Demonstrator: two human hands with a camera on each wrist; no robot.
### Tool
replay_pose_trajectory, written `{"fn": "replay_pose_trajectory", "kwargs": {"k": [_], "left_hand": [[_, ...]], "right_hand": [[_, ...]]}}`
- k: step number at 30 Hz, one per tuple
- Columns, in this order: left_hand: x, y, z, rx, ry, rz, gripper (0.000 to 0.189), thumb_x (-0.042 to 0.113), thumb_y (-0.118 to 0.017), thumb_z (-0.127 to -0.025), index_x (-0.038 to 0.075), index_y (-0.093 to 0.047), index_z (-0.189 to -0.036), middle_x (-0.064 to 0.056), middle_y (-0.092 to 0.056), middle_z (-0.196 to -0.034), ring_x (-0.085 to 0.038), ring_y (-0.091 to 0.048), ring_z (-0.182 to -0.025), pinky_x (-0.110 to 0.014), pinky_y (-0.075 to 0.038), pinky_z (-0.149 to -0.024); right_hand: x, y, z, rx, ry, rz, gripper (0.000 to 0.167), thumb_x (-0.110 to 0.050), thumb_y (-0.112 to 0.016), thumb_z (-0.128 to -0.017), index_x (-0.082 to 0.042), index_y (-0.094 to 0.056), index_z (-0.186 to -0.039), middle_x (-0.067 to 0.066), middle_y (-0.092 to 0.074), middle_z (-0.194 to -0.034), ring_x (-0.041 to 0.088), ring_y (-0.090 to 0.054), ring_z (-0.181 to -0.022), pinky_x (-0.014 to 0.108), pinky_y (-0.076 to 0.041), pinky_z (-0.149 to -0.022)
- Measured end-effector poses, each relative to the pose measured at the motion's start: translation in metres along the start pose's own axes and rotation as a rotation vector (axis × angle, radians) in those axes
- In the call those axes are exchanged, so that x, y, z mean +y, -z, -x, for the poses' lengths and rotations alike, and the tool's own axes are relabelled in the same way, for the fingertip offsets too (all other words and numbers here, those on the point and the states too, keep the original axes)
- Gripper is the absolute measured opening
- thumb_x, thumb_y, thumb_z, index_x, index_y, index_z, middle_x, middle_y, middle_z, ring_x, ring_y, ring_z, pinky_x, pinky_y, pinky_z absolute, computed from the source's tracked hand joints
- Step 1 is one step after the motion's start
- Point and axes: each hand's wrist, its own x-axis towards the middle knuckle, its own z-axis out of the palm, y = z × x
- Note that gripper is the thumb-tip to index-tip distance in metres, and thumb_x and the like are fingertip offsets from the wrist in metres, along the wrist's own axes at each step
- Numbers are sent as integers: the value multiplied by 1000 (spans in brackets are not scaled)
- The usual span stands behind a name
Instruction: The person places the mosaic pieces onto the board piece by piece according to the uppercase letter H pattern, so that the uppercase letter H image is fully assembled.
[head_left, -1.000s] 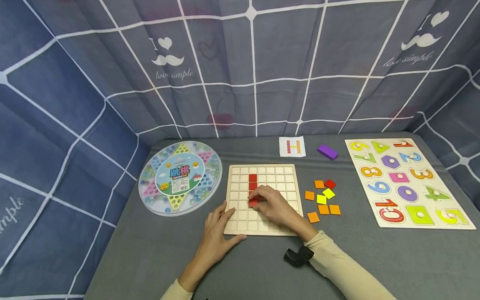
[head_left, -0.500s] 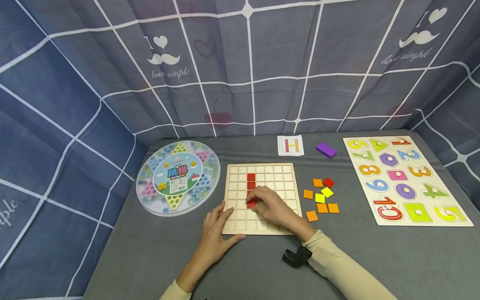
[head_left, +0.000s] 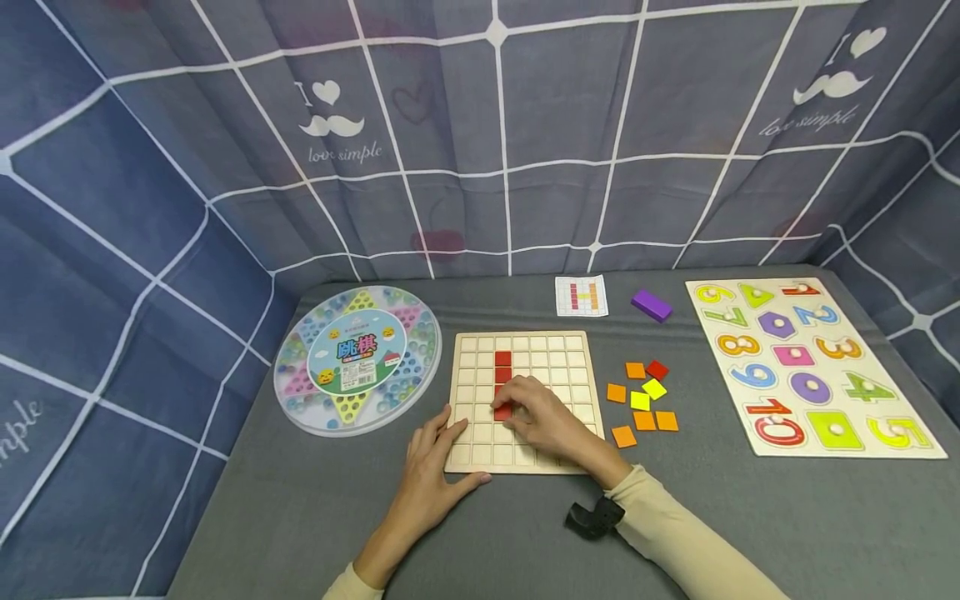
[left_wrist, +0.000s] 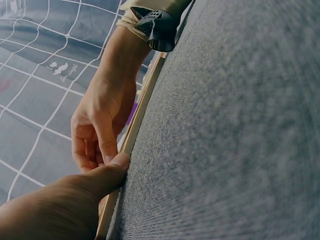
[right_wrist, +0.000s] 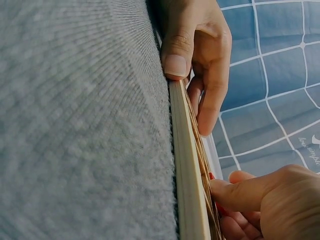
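**Right hand [head_left: 543,417] pinches red tile [head_left: 503,413] on wooden grid board [head_left: 558,358]**

A person in cream sleeves [head_left: 693,537] leans both hands over a gray cloth-covered table [head_left: 300,517]. The right thumb and fingers are curled in a narrow pinch about the tile, which lies at the near end of a column of red tiles [head_left: 503,359] running away from the grip, partly hidden by the fingers. Whether the tile sits flat in its cell cannot be told.

Left of the grip and nearer the person, the left hand [head_left: 433,467] rests at the board's corner, fingers extended along the left edge, thumb against the near edge. Right of the grip, off the board, lie five orange tiles [head_left: 617,392], two yellow tiles [head_left: 640,401] and a loose red tile [head_left: 657,370]. Beyond the grip, slightly right, are a patterned card [head_left: 581,297] and a purple block [head_left: 652,306]. Farther right lies a number puzzle [head_left: 752,325]; well left, a round marble game [head_left: 357,361].
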Motion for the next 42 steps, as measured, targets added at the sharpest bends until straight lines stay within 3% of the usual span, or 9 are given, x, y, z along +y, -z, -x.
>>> {"fn": "replay_pose_trajectory", "kwargs": {"k": [19,30,42], "left_hand": [[0,-2,5,0,1,-17,79,41,-87,-68,10,-58,-134,-18,-44,-148,-28,-47,-117,-47,-42,-92],[-1,-2,2,38,-15,-16,79,41,-87,-67,10,-59,-134,-19,-45,-148,-28,-48,-115,-47,-41,-90],[3,-6,0,56,6,-56,78,46,-84,-70,13,-59,-136,-15,-43,-151,-21,-48,-104,-39,-35,-83]], "right_hand": [[3,-5,6,29,60,26,20,2,-76,-82,-14,-70,-93,-6,-68,-99,10,-57,-93,29,-48,-82],[2,-4,3,49,92,44,22,2,-77,-79,-13,-70,-94,-4,-67,-101,12,-55,-93,29,-47,-81],[0,3,2,12,54,34,23,1,-77,-79,-13,-70,-96,-3,-66,-103,14,-55,-97,32,-47,-85]]}}
